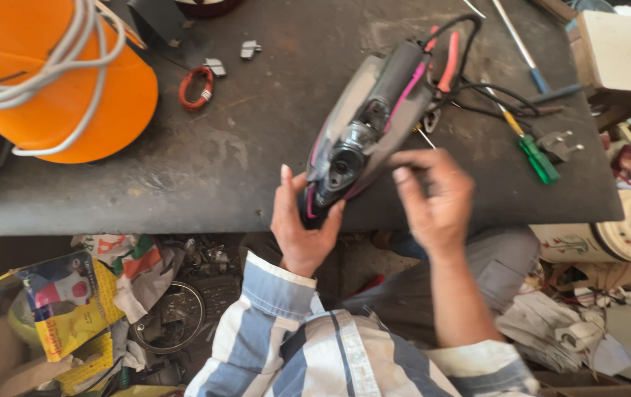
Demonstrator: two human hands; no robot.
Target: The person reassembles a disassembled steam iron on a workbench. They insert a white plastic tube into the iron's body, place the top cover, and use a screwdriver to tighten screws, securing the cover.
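The person is holding a grey clothes iron with pink trim [367, 125] tilted up over the near edge of the dark worktop [205, 162], its rear end toward them and its tip pointing away. The left hand [302, 228] is cupping the iron's rear from below, its grip wrapping around that end with the thumb on one side and the fingers pressing the other. The right hand [436, 195] is hovering just beside the iron on its right, fingers curled loosely inward with the fingertips close to the body of the iron; whether they are touching it or pinching something small, I cannot tell. A black cord [477, 92] is trailing from the iron's far end across the worktop. Just beyond the right hand a screwdriver with a green handle [536, 156] is lying beside a grey plug [559, 144]. Well apart to the left are sitting a small orange wire coil [196, 87] and a large orange casing wound with white cable [51, 73].
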